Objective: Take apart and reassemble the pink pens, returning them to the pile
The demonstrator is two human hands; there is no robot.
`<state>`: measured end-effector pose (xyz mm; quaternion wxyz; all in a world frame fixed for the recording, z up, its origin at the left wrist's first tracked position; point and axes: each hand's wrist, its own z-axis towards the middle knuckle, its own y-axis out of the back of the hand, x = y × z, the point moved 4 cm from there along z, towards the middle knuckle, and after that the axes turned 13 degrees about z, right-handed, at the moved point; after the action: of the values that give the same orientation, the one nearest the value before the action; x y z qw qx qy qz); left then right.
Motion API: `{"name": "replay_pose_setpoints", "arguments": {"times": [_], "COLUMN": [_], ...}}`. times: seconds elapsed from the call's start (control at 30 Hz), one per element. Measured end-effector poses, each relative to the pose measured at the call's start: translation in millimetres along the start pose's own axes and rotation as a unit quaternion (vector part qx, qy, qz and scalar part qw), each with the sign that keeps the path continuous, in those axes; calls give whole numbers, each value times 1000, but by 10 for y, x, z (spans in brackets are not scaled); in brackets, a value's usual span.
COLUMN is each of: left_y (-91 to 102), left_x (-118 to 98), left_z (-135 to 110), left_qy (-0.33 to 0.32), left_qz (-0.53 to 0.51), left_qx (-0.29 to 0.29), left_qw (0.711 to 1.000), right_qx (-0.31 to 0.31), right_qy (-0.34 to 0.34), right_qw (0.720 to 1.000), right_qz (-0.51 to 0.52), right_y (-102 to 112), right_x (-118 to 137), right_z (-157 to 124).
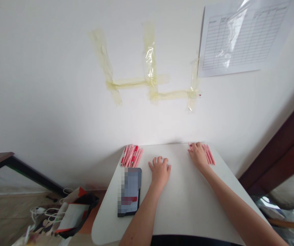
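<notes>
In the head view, the right hand (pixel 198 156) covers part of the pink pens (pixel 209 155) at the far right corner of the white table (pixel 187 205); whether it grasps one, I cannot tell. The left hand (pixel 159 169), fingers spread, holds nothing near the table's middle. Pens are probably light, stiff, smooth, best taken mid-barrel. Counted: one phone (pixel 133 191) by the table's left edge; roughly eight overlapping pink and red pens (pixel 131 157) at its far left corner; at least three beside the right hand.

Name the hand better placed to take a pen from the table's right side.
Right, most likely: the right hand is right at those pink pens, while the left hand is well apart from them, fingers spread, nearer the left-side bunch.
</notes>
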<state>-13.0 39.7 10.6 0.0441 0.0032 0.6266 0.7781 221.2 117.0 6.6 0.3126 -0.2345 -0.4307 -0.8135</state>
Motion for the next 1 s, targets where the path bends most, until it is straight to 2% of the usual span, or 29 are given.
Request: {"name": "replay_pose_setpoints", "arguments": {"times": [0.13, 0.3, 0.5, 0.63, 1.0], "left_y": [-5, -4, 18, 18, -4], "left_x": [2, 4, -11, -14, -6], "left_z": [-5, -4, -2, 2, 1], "left_qy": [-3, -1, -2, -1, -5], "left_qz": [-3, -5, -5, 1, 5], "left_qx": [-7, 1, 6, 8, 4], "left_qw": [1000, 1000, 1000, 1000, 1000], "right_qx": [24, 22, 45, 72, 64], "right_qy": [23, 28, 37, 29, 29], "right_qw": [999, 999, 979, 964, 968], "right_qz": [-8, -26, -198, -256, -242], "right_y": [-43, -21, 50, 77, 138], "right_x": [24, 13, -3, 22, 61], "right_z": [22, 36, 49, 28, 8]}}
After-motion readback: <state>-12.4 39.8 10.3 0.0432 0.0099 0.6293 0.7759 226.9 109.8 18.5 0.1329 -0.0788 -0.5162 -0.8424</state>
